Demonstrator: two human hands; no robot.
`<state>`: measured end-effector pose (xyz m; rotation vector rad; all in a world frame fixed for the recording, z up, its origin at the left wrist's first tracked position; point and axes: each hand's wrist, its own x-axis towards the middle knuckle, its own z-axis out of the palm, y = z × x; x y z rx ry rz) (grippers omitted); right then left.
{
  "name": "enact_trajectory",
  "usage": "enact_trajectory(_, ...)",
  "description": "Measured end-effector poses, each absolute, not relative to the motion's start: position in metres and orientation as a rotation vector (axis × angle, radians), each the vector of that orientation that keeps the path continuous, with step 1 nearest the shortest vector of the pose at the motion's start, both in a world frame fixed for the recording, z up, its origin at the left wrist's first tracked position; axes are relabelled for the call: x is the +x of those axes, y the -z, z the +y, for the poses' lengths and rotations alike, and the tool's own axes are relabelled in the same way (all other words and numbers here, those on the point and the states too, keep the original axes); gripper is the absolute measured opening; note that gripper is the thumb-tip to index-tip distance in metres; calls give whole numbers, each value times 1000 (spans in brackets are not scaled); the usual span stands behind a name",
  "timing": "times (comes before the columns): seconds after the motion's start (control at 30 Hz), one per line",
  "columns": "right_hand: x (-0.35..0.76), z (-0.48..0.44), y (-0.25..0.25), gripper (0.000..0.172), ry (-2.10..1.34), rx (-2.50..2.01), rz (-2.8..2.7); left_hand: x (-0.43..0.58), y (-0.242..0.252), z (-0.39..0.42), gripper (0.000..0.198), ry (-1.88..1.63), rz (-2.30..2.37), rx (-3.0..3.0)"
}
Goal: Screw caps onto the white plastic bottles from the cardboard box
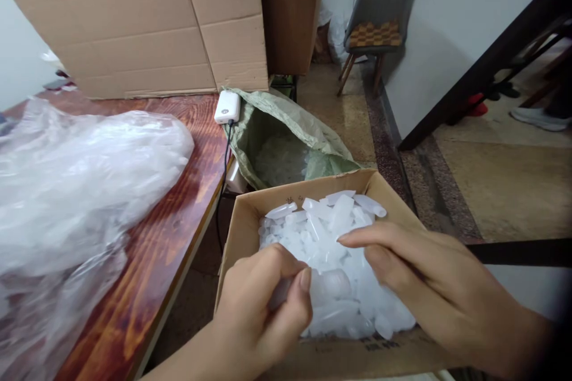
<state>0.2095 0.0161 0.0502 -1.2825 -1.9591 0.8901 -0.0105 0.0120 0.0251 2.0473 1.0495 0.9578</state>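
Note:
A cardboard box (313, 357) in front of me is filled with small translucent white plastic pieces (319, 247), some tapered to a point. Over its near left part, my left hand (268, 303) is closed, thumb pressed to the bent index finger. A bit of translucent plastic shows inside the curl of its fingers, mostly hidden. My right hand (415, 280) hovers above the right side of the pieces. Its index finger stretches forward with the thumb apart below it, and no piece is visible between them. The other fingers are largely hidden.
On the left, a clear plastic bag (89, 172) of white contents lies on a red-brown wooden table (187, 214). Behind the box gapes a green woven sack (286, 131). A white device (227, 107) with a black cable sits at the table corner. A grey chair (379, 12) stands farther back.

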Motion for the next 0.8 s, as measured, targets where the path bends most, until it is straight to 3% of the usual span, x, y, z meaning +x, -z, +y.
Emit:
enact_trajectory(0.23,214,24,-44,25,-1154,-1551,-1856,-7,-26,19,24,-921,1216,1957)
enact_trajectory(0.3,215,24,-41,18,-1053,-1430,-1975,-6,-27,20,26,-910,1238,1917)
enact_trajectory(0.43,217,17,-39,28,-639,-945,-2468,-4,-30,21,29,-863,1241,1735)
enact_trajectory(0.67,226,19,-40,51,-329,-796,-2700,-7,-31,22,33,-800,1246,1603)
enact_trajectory(0.8,230,23,-37,58,-341,-901,-2710,-7,-33,20,32,-777,1226,1604)
